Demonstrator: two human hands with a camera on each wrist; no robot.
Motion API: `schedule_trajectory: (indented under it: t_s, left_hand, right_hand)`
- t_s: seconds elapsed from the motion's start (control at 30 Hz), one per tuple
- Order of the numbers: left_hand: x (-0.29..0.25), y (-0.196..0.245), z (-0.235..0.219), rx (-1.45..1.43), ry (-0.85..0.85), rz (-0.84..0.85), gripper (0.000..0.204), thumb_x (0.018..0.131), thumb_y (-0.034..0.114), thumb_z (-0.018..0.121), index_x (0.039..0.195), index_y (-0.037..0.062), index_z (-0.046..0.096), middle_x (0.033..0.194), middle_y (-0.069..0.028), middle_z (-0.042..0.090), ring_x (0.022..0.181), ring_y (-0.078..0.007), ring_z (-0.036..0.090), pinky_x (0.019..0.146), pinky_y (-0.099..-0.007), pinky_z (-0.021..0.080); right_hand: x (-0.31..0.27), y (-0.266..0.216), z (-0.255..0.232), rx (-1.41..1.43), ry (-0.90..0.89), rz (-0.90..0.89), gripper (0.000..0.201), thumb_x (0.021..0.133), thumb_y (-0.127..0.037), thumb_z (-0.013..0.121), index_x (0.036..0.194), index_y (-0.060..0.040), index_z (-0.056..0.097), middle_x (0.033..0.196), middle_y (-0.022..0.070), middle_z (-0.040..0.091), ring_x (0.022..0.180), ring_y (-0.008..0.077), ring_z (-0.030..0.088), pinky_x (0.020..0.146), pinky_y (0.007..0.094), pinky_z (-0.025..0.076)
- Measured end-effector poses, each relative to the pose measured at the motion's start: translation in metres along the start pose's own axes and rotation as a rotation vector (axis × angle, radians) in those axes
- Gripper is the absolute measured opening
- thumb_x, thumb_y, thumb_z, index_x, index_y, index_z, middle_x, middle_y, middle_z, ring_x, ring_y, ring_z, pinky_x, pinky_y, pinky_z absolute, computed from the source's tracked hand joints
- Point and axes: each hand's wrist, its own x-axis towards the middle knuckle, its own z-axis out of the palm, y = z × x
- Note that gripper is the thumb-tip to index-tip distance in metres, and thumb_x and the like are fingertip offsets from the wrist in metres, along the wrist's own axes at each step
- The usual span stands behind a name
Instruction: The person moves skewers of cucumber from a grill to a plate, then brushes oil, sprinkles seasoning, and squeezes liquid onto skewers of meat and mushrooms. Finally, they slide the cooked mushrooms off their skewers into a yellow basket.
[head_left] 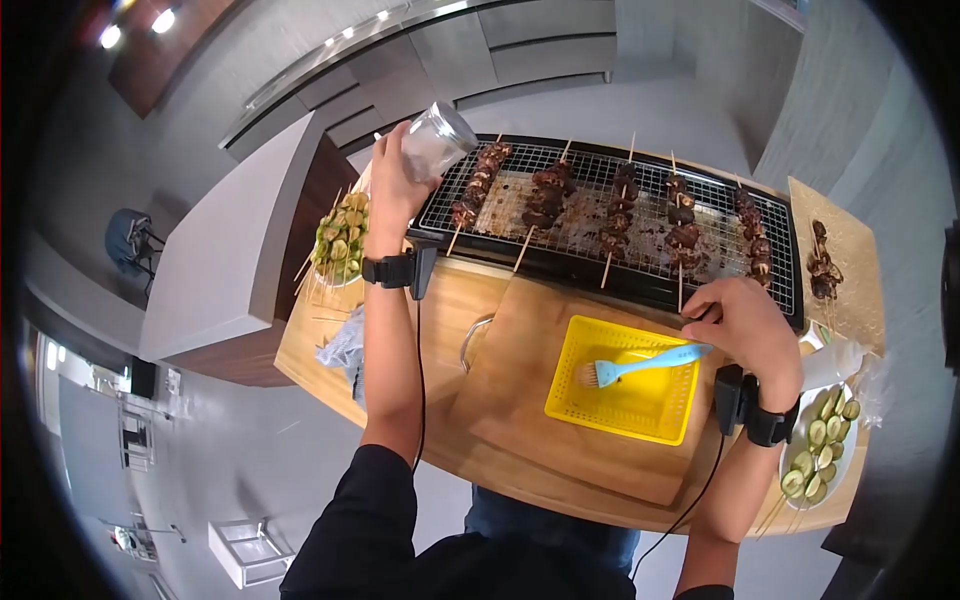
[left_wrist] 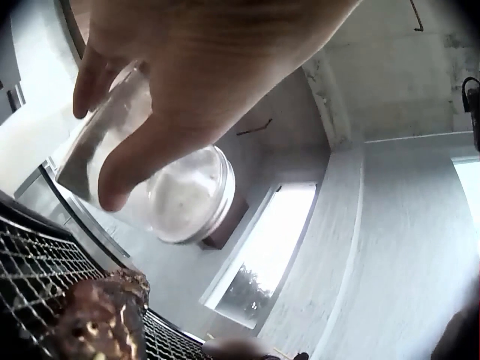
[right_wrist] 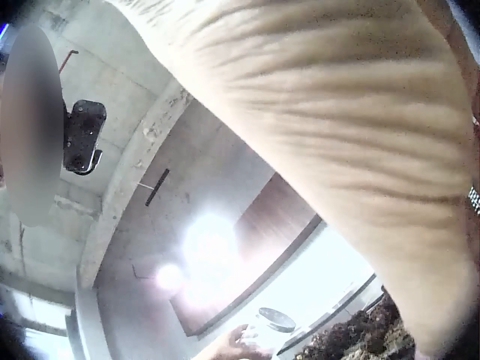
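A clear jar (head_left: 436,142) with a silvery end is gripped in my left hand (head_left: 396,200), tilted beside the grill's (head_left: 590,262) far-left end. In the left wrist view, the thumb and fingers wrap round the jar (left_wrist: 187,196), near browned meat (left_wrist: 101,319). Five meat skewers lie across the wire rack, including one at the left (head_left: 483,182) and one (head_left: 683,235) right of centre. My right hand (head_left: 748,330) is at the grill's front edge, fingers bent beside that skewer's stick end; whether they pinch it is unclear. In the right wrist view, the palm (right_wrist: 315,112) hides the fingertips.
A blue brush (head_left: 650,364) lies across a yellow basket (head_left: 622,425) on the wooden board (head_left: 510,400). Sliced green vegetable skewers sit at the left (head_left: 343,235) and right (head_left: 820,445). More meat (head_left: 822,262) lies right of the grill; crumpled grey cloth (head_left: 345,355) lies at left.
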Motion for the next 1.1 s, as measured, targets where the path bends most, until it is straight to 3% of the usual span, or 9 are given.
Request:
schedule_trajectory:
  t_s: [0.07,0.37,0.47,0.7,0.8,0.87,0.93,1.03,1.1]
  left_hand:
    - [0.003,-0.003,-0.008,-0.036,-0.07,0.109,0.085,0.057,0.002,0.086,0.133,0.0074,0.047,0.126,-0.0176,0.052,0.116,-0.0363,0.053,0.097,-0.0397,0.047]
    - [0.0,-0.008,-0.021,-0.178,-0.192,-0.059,0.089,0.058,0.002,0.086,0.136,0.01,0.046,0.128,-0.0133,0.056,0.116,-0.0271,0.057,0.097,-0.0369,0.049]
    - [-0.002,-0.007,-0.028,-0.111,-0.236,-0.022,0.089,0.058,-0.001,0.085,0.136,0.0102,0.046,0.126,-0.0123,0.057,0.116,-0.0259,0.057,0.097,-0.0361,0.049]
    - [-0.007,0.001,-0.043,-0.184,-0.349,-0.006,0.088,0.058,-0.007,0.082,0.136,0.011,0.047,0.128,-0.0124,0.056,0.118,-0.028,0.055,0.099,-0.0366,0.046]
    - [-0.009,-0.002,-0.048,-0.116,-0.375,0.066,0.088,0.058,-0.008,0.081,0.137,0.0112,0.046,0.129,-0.0115,0.056,0.119,-0.0288,0.054,0.1,-0.0368,0.045]
    - [-0.01,0.002,-0.057,-0.096,-0.497,0.022,0.09,0.057,-0.008,0.081,0.137,0.0116,0.045,0.131,-0.0102,0.055,0.121,-0.0288,0.052,0.101,-0.0366,0.045]
    - [-0.011,0.003,-0.063,-0.101,-0.508,0.066,0.089,0.057,-0.007,0.082,0.137,0.0122,0.046,0.129,-0.0111,0.055,0.117,-0.03,0.054,0.097,-0.0362,0.046]
    - [-0.016,0.007,-0.07,-0.097,-0.518,0.095,0.088,0.057,-0.004,0.082,0.136,0.0127,0.047,0.127,-0.0122,0.056,0.113,-0.031,0.056,0.093,-0.0358,0.047]
    - [-0.016,0.006,-0.072,-0.08,-0.509,0.082,0.088,0.057,-0.004,0.082,0.136,0.0127,0.047,0.126,-0.0124,0.057,0.114,-0.0307,0.056,0.093,-0.0358,0.047]
  right_hand:
    - [0.0,-0.007,-0.003,-0.031,-0.054,0.05,0.027,0.066,-0.008,0.079,0.091,-0.0036,0.071,0.087,0.0132,0.069,0.08,0.0282,0.065,0.074,0.0365,0.051]
    - [-0.001,-0.004,0.01,-0.124,-0.009,0.036,0.026,0.06,-0.008,0.081,0.083,-0.0047,0.068,0.078,0.009,0.066,0.081,0.0252,0.064,0.074,0.0356,0.05]
    - [0.0,-0.008,0.007,-0.157,-0.041,0.046,0.027,0.059,-0.007,0.082,0.081,-0.0043,0.066,0.076,0.0089,0.066,0.081,0.0253,0.063,0.074,0.0361,0.049]
    - [0.003,-0.008,0.007,-0.049,-0.114,0.152,0.035,0.057,-0.004,0.082,0.083,-0.0022,0.059,0.071,0.0098,0.065,0.077,0.0244,0.064,0.066,0.0368,0.049]
    - [0.0,-0.003,0.007,-0.062,-0.071,0.083,0.035,0.058,-0.002,0.081,0.084,-0.0013,0.058,0.07,0.0104,0.064,0.071,0.0239,0.064,0.062,0.0357,0.049]
    - [0.0,-0.006,0.002,-0.046,-0.092,0.111,0.035,0.058,-0.002,0.081,0.084,-0.0013,0.058,0.071,0.0105,0.063,0.069,0.024,0.064,0.062,0.0352,0.049]
    - [0.001,-0.009,0.0,-0.027,-0.117,0.138,0.035,0.059,-0.001,0.081,0.085,-0.0012,0.058,0.071,0.0106,0.063,0.068,0.0242,0.064,0.062,0.0346,0.049]
    - [0.0,-0.01,-0.001,0.015,-0.091,0.106,0.033,0.061,0.0,0.079,0.086,-0.0008,0.058,0.074,0.0116,0.063,0.069,0.0238,0.063,0.063,0.034,0.048]
    - [0.002,-0.01,0.0,0.064,-0.01,-0.049,0.031,0.064,0.003,0.077,0.088,-0.0002,0.058,0.076,0.0116,0.062,0.07,0.0235,0.063,0.064,0.0339,0.049]
